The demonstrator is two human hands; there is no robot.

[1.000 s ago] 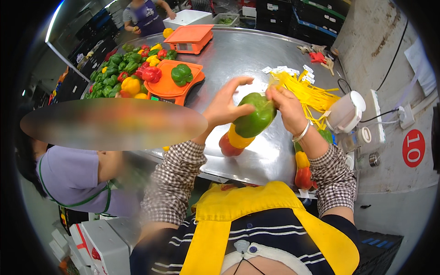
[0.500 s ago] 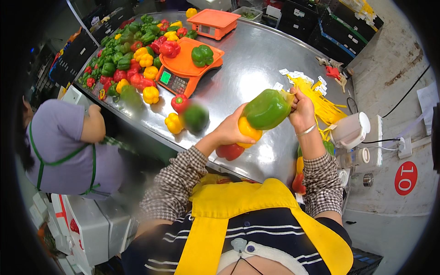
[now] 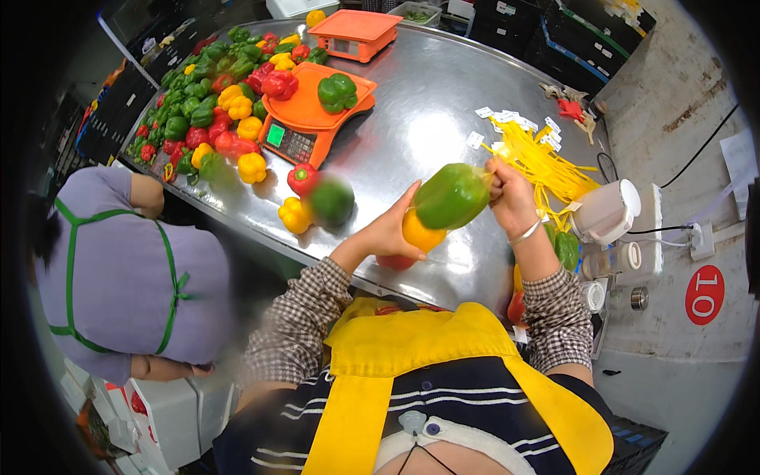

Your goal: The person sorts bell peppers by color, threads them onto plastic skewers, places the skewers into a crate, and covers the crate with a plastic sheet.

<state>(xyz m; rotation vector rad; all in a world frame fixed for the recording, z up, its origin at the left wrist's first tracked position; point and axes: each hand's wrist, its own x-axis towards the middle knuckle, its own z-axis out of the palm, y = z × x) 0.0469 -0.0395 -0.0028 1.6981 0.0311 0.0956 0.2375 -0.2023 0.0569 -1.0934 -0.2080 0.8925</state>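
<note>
Gripping a yellow pepper (image 3: 421,230) with the left hand (image 3: 381,236), between green pepper (image 3: 453,196) and red pepper (image 3: 394,262), above the metal desk (image 3: 447,87); pinching the green pepper's pale tip in the right hand's (image 3: 516,203) fingers (image 3: 496,182).

A yellow bib apron (image 3: 419,336) overlay a navy top (image 3: 467,392) with thin white stripes and a white buttoned neckline (image 3: 483,446), with brown-and-white checked sleeves (image 3: 309,305) and one thin, pale bangle (image 3: 526,232) below.

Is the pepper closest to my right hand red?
No, a green pepper is closest to your right hand, with a yellow pepper just below it.
</note>
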